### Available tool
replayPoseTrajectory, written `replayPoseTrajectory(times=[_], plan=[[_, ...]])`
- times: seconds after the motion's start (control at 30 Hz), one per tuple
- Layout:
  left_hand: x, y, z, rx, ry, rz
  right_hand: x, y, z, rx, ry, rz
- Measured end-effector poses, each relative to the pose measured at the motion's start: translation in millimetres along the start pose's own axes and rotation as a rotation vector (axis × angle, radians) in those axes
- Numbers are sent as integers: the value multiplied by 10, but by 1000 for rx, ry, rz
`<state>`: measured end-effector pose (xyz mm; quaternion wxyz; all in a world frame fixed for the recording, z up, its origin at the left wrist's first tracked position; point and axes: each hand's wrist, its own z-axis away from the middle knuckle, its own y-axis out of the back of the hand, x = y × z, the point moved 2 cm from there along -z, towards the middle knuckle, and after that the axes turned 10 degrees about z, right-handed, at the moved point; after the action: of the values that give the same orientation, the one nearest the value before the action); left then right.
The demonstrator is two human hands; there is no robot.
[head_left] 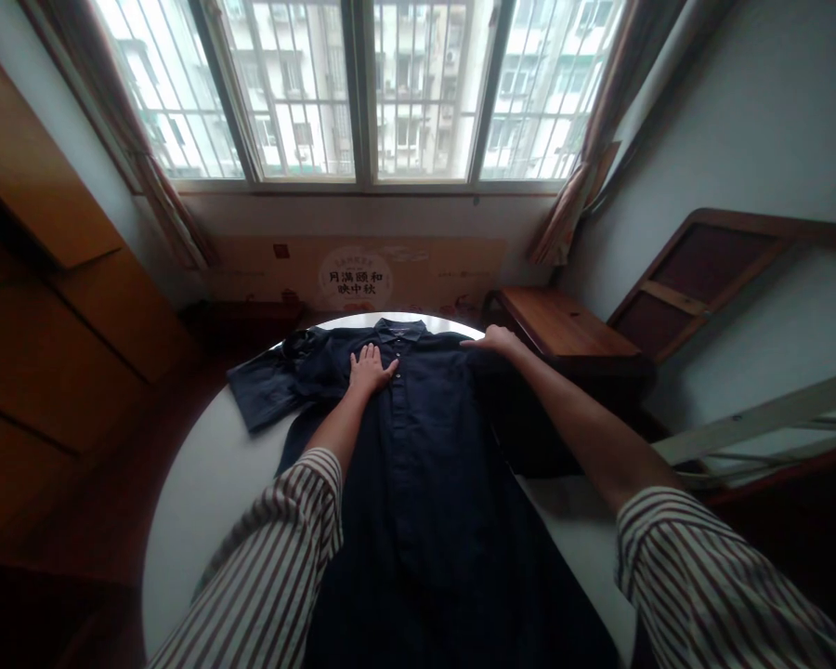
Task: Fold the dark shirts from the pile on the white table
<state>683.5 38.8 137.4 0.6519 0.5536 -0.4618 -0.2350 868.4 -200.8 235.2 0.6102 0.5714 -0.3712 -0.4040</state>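
Note:
A dark navy button-up shirt (pixel 428 446) lies front side up, its collar (pixel 400 329) at the far edge of the round white table (pixel 202 502). My left hand (pixel 372 369) rests flat on the chest beside the button placket, fingers spread. My right hand (pixel 496 340) is at the shirt's right shoulder, thumb stretched out to the left; its other fingers are mostly hidden. One sleeve (pixel 268 390) extends left with its end folded across the table. Dark cloth on the right lies in shadow beneath my right forearm.
Beyond the table is a barred window (pixel 362 93) with curtains (pixel 571 204). A wooden cabinet (pixel 564 321) stands at the back right, near a slanted wooden frame (pixel 703 269). Yellow-brown cupboards (pixel 56 334) line the left. A printed banner (pixel 432 269) runs below the window.

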Motion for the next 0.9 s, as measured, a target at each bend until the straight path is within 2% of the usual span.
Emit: replayPoseTrajectory(times=[0.1,0.17,0.4,0.47,0.53,0.6,0.7,0.73,0.83,0.9], plan=[[7,0,-1,6,4,-2,52,19,81,-67,33,-15],[12,4,-1,2,9,-1,79,64,153,-51,56,-22],[23,54,30,-6,6,3,125,356,518,268,56,24],[29,72,50,-9,8,16,119,392,729,337,53,47],[52,102,73,-8,14,46,105,368,1047,360,120,64],[101,169,110,33,-11,104,94,271,1483,328,273,54],[201,367,266,138,-157,211,145,-16,2278,196,511,-20],[222,455,373,158,-215,237,194,-138,2542,179,547,-45],[177,736,933,109,-384,311,445,-543,3204,275,528,-113],[34,894,1485,14,-443,350,676,-812,3505,384,424,-133]])
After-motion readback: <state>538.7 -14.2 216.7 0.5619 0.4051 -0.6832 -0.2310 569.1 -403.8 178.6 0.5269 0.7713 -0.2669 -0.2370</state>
